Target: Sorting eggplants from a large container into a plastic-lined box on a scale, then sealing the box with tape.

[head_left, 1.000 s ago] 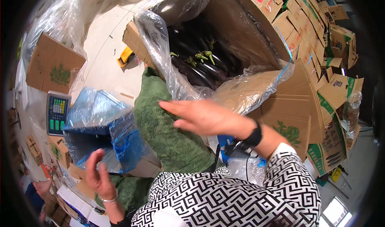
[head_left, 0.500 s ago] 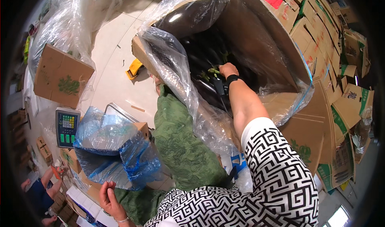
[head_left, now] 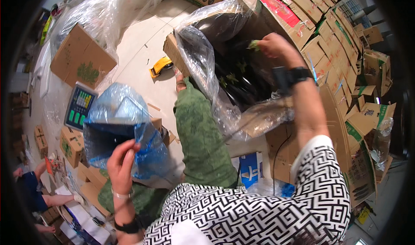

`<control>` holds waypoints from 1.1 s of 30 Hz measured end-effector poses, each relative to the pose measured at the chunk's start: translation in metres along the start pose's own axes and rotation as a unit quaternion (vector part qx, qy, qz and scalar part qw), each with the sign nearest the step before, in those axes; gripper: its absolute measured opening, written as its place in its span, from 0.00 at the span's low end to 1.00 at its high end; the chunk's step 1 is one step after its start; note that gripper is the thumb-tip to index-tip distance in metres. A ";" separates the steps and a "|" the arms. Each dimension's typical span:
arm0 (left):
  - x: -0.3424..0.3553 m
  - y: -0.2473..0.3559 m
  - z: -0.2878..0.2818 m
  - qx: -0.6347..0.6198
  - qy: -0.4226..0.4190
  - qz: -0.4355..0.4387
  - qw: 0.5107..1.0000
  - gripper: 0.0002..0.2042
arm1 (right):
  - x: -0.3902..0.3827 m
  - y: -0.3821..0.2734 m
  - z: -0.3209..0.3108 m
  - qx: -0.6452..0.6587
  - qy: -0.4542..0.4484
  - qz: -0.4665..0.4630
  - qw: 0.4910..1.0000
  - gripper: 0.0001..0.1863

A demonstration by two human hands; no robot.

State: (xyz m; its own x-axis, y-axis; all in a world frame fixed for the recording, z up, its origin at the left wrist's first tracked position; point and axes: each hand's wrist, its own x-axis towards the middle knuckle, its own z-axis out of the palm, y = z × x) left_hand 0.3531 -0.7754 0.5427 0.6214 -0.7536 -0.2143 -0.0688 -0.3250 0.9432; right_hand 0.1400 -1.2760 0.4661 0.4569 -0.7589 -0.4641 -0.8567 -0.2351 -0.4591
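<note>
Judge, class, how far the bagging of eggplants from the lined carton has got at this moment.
Done: the left hand holds the blue plastic bag open; whether anything is inside cannot be seen. In hand: the right hand grips a green-stemmed eggplant above the carton. Left: many dark eggplants lie in the carton's clear liner.

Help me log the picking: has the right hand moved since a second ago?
Yes. The right hand went from over the green trouser leg up into the lined cardboard box.

We see a pale tiled floor (head_left: 142, 50) carrying a yellow tape dispenser (head_left: 160, 66), a green-faced scale (head_left: 79, 106) at left, and a flat cardboard box (head_left: 82, 61) farther off.
</note>
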 end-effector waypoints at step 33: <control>-0.293 -0.148 -0.140 -0.631 0.283 0.440 0.573 0.28 | -0.369 -0.292 0.269 0.175 -0.308 -0.511 0.783 0.15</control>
State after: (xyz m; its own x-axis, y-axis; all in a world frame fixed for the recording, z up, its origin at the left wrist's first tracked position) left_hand 0.2903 -0.4270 0.5011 0.9579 0.1133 0.2637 -0.1521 0.9796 0.1315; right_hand 0.2855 -0.7637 0.5671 0.9824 0.1787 0.0537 0.1007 -0.2653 -0.9589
